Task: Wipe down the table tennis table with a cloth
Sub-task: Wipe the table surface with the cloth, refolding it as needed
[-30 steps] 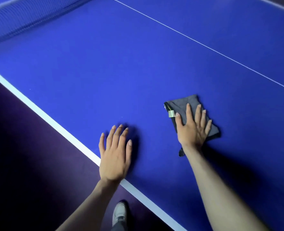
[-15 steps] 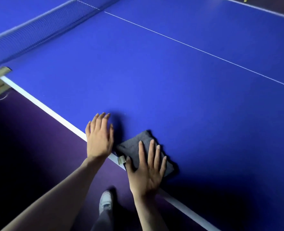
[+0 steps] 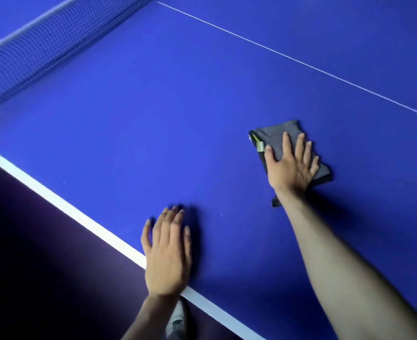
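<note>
— Tabletop [image 3: 153, 114] nearest the edge: what rests on it?
— Left hand [image 3: 167, 253], flat, fingers [image 3: 175, 222] straight and close together, palm across the white edge line [image 3: 63, 204].
— And beyond those fingertips?
— Right hand [image 3: 289, 165], pressing flat on the folded grey cloth [image 3: 275, 136], fingers slightly spread; cloth shows past the fingertips and beside the thumb.
— Farther still?
— A thin centre line [image 3: 300, 61], then the net [image 3: 31, 52].

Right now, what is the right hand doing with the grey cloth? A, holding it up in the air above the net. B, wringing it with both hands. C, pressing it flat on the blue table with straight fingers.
C: the right hand lies flat, fingers straight, on the folded grey cloth on the blue table.
</note>
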Demonstrator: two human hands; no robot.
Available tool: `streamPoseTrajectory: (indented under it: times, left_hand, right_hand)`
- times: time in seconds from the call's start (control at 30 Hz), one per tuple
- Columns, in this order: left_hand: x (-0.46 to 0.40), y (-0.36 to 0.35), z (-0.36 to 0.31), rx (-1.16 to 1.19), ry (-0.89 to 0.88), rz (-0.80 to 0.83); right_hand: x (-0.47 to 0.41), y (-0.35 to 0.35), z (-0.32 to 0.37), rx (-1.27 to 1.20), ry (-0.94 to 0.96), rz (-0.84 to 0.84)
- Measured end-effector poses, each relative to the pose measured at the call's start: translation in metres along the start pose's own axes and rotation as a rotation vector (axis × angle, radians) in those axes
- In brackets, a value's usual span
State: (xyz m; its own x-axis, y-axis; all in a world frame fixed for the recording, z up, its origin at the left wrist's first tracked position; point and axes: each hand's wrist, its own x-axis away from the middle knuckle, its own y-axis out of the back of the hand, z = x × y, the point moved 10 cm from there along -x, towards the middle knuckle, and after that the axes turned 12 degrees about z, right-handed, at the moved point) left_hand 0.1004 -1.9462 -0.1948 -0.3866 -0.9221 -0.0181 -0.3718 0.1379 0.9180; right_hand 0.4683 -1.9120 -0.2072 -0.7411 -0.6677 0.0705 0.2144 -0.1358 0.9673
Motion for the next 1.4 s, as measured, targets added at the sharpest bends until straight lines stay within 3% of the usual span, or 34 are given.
streamPoseTrajectory:
  times: [0.23,0.37,0.53,0.63,0.73,0.87,1.1,1.4]
  left_hand:
    - [-0.004,-0.005,0.004,0.013,-0.001,0.075]
    - [-0.005,0.005,0.005,0.113,-0.015,0.055]
    - [0.007,0.029,0.024,0.403,-0.02,-0.015]
    - [0.018,0.063,0.04,0.443,-0.022,-0.053]
    - [0.016,0.09,0.058,0.407,-0.013,-0.057]
    - [-0.02,0.095,0.083,0.287,0.005,-0.029]
    - [-0.101,0.066,0.127,-0.05,-0.105,0.09]
    - [-0.117,0.046,0.14,-0.144,-0.164,0.112]
  right_hand:
    - [0.011,-0.012,0.016,0.007,-0.034,0.069]
    - [0.092,-0.024,0.055,0.041,0.09,0.0]
    - [0.229,-0.038,0.084,0.026,0.227,-0.044]
    - [0.312,-0.05,0.1,0.029,0.272,0.001]
    - [0.341,-0.053,0.107,0.018,0.257,0.012]
    - [0.298,-0.05,0.114,0.051,0.235,-0.002]
    - [0.136,-0.051,0.149,0.064,0.066,-0.033]
    - [-0.038,-0.052,0.187,0.053,0.001,0.07]
